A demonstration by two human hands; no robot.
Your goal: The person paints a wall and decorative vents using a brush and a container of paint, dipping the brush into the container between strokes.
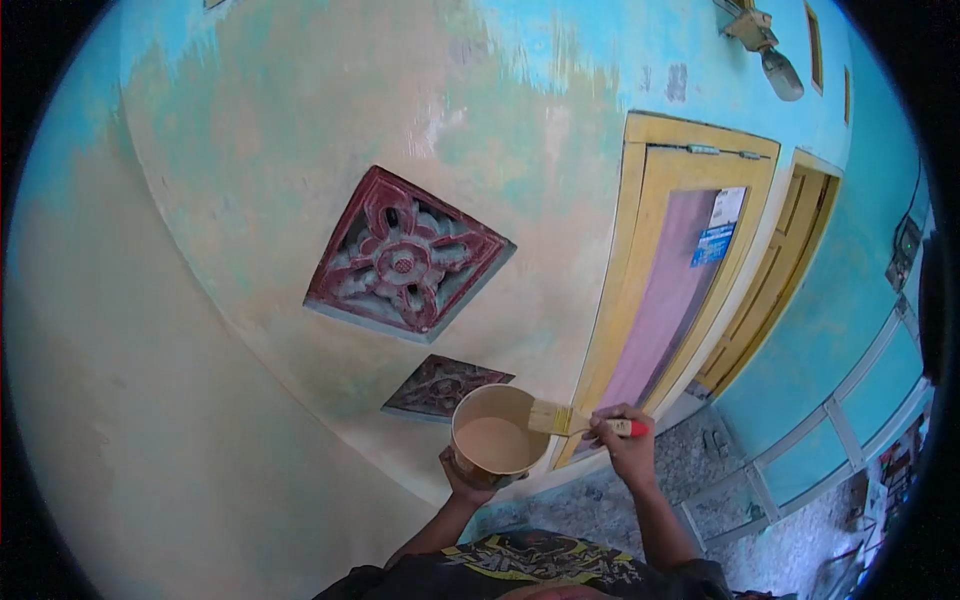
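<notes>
My left hand [468, 478] is wrapped round the lower side of a paint bucket [460, 420], holding it up in front of my chest. Peach-coloured paint [490, 445] lies inside it, below the rim. My right hand [625, 445] grips the handle of a paintbrush [566, 420], whose handle end is red. The brush's pale bristles lie over the right side of the bucket's rim. Just beyond the bucket is the wall [540, 280], coated in patchy peach over turquoise.
Two carved dark red vent blocks, a larger one [405, 258] and a lower one [440, 385], are set into the wall. Right of them stand a yellow-framed window [615, 290] and a yellow door [775, 270]. A lamp [780, 75] juts out above. A pale metal frame [840, 425] stands at right.
</notes>
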